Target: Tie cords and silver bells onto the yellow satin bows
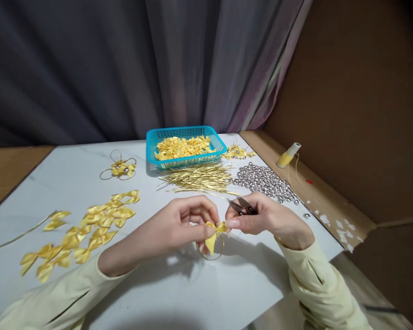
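Near the front of the white table, my left hand [182, 224] pinches a yellow ribbon bow [211, 242] between thumb and fingers. A thin gold wire ring [210, 259] hangs just beneath the bow. My right hand [266, 217] is closed around small dark thread snips [237, 207], their blades pointing left. Its thumb and fingertip also pinch the bow's right end. Whether a thread runs between the fingers is too fine to tell. Left of my forearm lie several loose yellow bows [99, 215], and a single bow [57, 220] touches a long gold wire [24, 240].
A blue basket [151, 153] of yellow bows stands at the back. Before it lie gold wires [199, 178], with silver bells or beads [265, 181] to their right. Wired bow pieces [123, 168] sit at left and behind the beads. A yellow thread spool [288, 156] stands right.
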`<state>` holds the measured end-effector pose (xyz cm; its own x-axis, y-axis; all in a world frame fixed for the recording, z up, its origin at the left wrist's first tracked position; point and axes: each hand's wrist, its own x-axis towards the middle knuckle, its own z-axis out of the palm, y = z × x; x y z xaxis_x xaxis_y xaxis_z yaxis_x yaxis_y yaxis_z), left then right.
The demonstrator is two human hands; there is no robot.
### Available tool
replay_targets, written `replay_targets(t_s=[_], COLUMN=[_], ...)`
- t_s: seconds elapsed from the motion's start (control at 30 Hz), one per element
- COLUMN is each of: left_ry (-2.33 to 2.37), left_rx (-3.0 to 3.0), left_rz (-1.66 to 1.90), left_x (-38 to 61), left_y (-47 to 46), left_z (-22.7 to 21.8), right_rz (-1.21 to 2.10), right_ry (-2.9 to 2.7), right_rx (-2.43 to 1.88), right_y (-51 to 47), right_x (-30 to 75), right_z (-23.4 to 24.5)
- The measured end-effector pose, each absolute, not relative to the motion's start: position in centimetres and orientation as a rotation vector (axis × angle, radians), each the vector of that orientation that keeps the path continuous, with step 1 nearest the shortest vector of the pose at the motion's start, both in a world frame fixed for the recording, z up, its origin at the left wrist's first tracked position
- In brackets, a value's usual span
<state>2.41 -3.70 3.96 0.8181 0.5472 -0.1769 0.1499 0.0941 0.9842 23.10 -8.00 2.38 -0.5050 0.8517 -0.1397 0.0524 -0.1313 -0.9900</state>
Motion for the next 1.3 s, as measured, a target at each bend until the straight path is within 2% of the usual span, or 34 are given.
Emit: replay_targets(t_s=[0.57,0.7,0.93,1.3], left_ry=[0.647,0.687,0.761,0.657], left_rx=[1.422,1.53,1.765,1.914], left_rz=[0.249,0.278,0.284,0.192], left_x=[2.0,1.5,-0.2,0.9], left_y=[-3.2,-2.3,-0.9,-0.8], left_z=[4.6,2.2,-4.0,-4.2], right_rz=[1.71,1.736,1.795,1.902], right_ry=[-1.561,-1.696,-1.717,-1.423], right_rx=[-1.039,-1.053,-1.237,-1.114], right_y=[-7.0,-5.3,-2.6,-2.8], right_x=[23.4,22.8,20.9,21.3], right_z=[2.8,1.2,-4.3,-4.8])
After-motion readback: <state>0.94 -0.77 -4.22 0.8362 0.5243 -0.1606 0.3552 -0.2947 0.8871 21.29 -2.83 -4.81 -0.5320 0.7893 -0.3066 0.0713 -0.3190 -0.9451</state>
